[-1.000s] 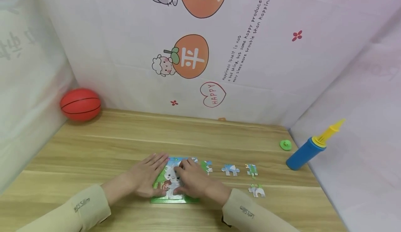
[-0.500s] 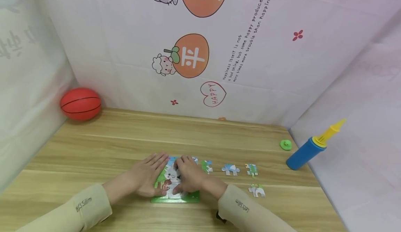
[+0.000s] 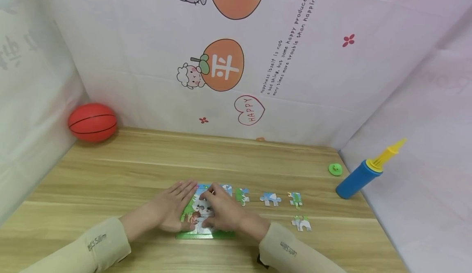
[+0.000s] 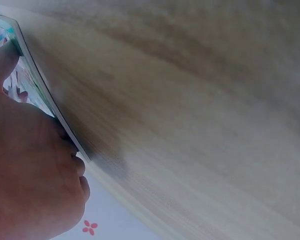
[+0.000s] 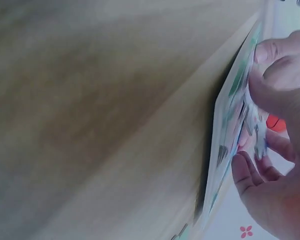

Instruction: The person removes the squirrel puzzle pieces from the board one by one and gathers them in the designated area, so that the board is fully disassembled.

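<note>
A framed jigsaw puzzle [image 3: 199,236] with a green lower border lies on the wooden table, its picture showing a grey animal face. My left hand [image 3: 173,208] rests along the puzzle's left side, fingers extended over the edge and thumb on the picture; the left wrist view shows this hand [image 4: 35,165] at the frame's edge. Over the right half of the puzzle, my right hand [image 3: 225,210] pinches a jigsaw piece [image 5: 260,142] between thumb and curled fingers. The piece stands tilted up from the frame in the right wrist view. The right hand hides part of the picture.
Several loose jigsaw pieces lie right of the puzzle, among them a blue one [image 3: 270,199] and a grey-white one [image 3: 302,224]. A green duck toy [image 3: 335,169] and a blue hand pump [image 3: 358,179] stand at the right. A red ball [image 3: 92,122] sits back left.
The right hand's fingers shift slightly over the puzzle and the grey face beneath them shows at a different angle. The left hand keeps its place.
</note>
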Demonstrator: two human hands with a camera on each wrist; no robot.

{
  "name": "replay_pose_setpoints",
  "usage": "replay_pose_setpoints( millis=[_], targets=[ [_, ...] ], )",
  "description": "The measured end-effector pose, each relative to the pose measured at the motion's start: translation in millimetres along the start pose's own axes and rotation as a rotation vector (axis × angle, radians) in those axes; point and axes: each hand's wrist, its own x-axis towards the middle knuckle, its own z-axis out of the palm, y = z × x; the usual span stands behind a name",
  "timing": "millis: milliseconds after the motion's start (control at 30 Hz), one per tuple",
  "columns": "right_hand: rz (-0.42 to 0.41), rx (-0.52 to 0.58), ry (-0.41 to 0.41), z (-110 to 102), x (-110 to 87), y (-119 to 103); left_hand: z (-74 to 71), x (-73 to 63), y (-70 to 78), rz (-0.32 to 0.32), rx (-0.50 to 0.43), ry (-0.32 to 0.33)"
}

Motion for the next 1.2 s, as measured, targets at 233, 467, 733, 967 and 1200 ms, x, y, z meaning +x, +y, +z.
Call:
replay_pose_setpoints(
  millis=[233, 467, 733, 967, 1200],
  targets=[
    [-0.109, 0.029, 0.089, -3.8, -8.6, -4.8, 0.1, -0.3, 1.1, 0.005, -0.007, 0.0],
    [-0.197, 0.098, 0.144, -8.9, -16.7, -0.7, 4.7, -0.3, -1.8, 0.007, -0.028, 0.017],
    [-0.108, 0.309, 0.239, -35.2, -50.7, 36.0, 6.6, 0.8, -2.9, -0.006, -0.051, 0.012],
    [0.049, 0.348, 0.256, -50.6, -94.1, 88.0, 7.7, -0.9, -2.7, -0.009, -0.058, 0.003],
    [0.193, 0.341, 0.209, -51.8, -128.2, 116.8, 5.9, 1.8, -0.6, 0.006, -0.043, 0.007]
  ],
)
